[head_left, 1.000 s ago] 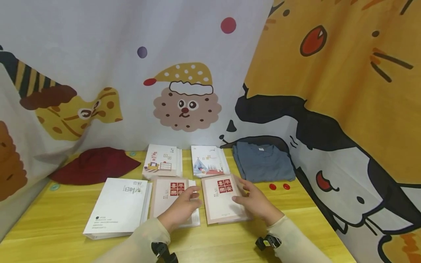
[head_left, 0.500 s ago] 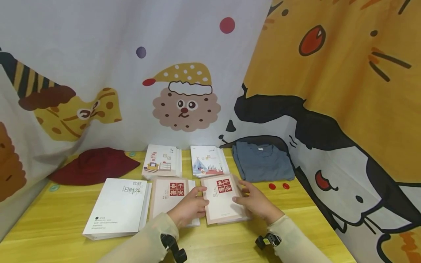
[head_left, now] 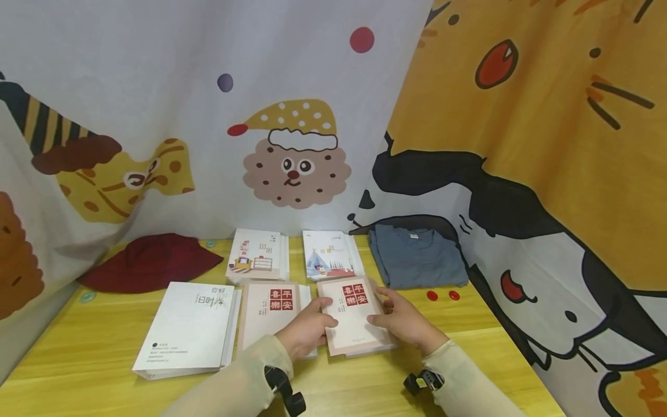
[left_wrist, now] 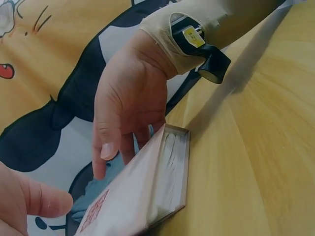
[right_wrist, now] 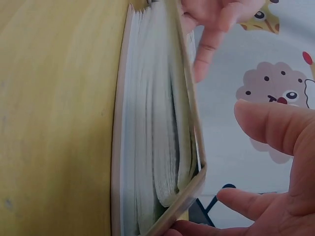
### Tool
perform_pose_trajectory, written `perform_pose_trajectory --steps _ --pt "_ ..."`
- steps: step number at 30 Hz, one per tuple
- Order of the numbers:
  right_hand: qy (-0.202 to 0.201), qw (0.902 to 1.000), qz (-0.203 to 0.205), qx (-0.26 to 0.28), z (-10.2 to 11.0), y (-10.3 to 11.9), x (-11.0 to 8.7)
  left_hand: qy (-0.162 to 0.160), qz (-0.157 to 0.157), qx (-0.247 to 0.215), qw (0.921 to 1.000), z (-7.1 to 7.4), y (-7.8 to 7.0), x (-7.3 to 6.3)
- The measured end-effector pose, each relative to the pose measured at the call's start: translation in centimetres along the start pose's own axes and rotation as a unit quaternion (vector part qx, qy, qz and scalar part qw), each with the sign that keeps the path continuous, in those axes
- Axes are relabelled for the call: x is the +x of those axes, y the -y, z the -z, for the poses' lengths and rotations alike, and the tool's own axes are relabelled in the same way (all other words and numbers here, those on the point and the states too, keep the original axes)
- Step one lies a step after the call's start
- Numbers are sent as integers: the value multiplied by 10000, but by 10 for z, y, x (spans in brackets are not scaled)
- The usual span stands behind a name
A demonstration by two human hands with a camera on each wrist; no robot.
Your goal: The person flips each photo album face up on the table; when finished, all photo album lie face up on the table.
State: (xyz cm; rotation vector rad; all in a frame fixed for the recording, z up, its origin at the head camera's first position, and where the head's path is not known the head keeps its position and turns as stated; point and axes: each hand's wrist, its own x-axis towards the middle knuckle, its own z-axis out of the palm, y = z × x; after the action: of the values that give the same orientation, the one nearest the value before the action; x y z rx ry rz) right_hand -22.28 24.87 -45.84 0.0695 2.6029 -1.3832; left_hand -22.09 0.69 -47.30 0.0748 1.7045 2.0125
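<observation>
A beige photo album (head_left: 354, 330) with red characters on its cover lies flat on the yellow table between both hands. At its left edge is my left hand (head_left: 307, 329), fingers fairly straight, the thumb reaching over the cover. My right hand (head_left: 409, 321) is at the spine on the other side. In the right wrist view its lower fingers (right_wrist: 192, 228) touch the spine, while the thumb (right_wrist: 266, 123) stands off the cover. The album's pages (right_wrist: 157, 118) show at the near end. A matching beige album (head_left: 257, 330) lies beneath and left of my left hand.
Left of the albums lies a larger white album (head_left: 182, 330). Two illustrated albums (head_left: 257, 252) stand in a row behind, near the curtain (head_left: 182, 191). A dark red hat (head_left: 153, 263) is at the back left, folded grey-blue clothing (head_left: 417, 258) at the back right, beside red discs (head_left: 432, 296).
My left hand has moved right, from over the matching album to the left edge of this one. The album has shifted slightly left; my right hand has barely moved.
</observation>
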Motion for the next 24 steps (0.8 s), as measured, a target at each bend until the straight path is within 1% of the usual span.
perform_pose_trajectory --steps 4,6,13,15,19,24 --pt "19 10000 -10 -27 -1 0 -1 -156 90 202 9996 -3 -2 -1" --pt "13 10000 -12 -53 -1 1 -1 -182 94 225 9995 -4 -3 -1" --pt "4 9999 -45 -157 0 3 -2 -216 29 23 9998 -5 -1 1" --pt "12 9999 -41 -161 1 3 -2 -225 -17 -2 9997 -5 0 2" --pt "8 10000 9 -56 0 3 -3 -139 -153 -30 9998 -5 1 3" --pt "272 9993 220 152 -1 0 -2 -83 -416 309 9986 -3 -1 -1"
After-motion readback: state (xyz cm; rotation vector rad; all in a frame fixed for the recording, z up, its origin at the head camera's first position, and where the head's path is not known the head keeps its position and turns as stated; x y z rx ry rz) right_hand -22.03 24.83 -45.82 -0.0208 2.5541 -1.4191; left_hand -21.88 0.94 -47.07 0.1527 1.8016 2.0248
